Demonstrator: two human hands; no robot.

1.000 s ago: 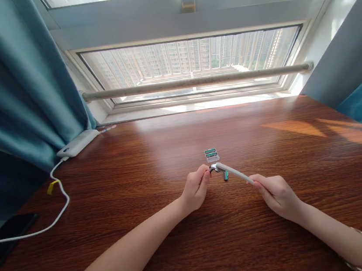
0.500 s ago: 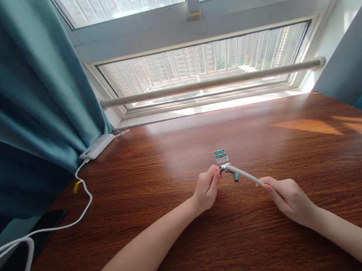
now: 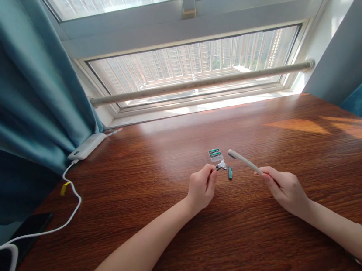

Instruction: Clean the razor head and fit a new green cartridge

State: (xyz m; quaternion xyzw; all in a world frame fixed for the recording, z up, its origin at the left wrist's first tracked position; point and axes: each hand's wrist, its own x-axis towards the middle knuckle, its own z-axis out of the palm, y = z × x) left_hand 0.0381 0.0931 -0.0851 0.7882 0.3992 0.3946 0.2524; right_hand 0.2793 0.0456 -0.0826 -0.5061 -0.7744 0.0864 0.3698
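Note:
My left hand is closed in a pinch on a small silver razor head piece, held just above the wooden desk. My right hand is closed round the lower end of a white razor handle, whose free tip points up and left, apart from the head piece. A single green blade cartridge lies on the desk between my hands. A clear pack of green cartridges lies just behind it.
A white power bank lies at the back left by the teal curtain, with a white cable running to the near left. A dark phone lies under the cable. A window and rail stand behind the desk.
The white handle has come away from the silver head piece and moved right and up in my right hand. My left hand keeps the head piece. The view shifted a little.

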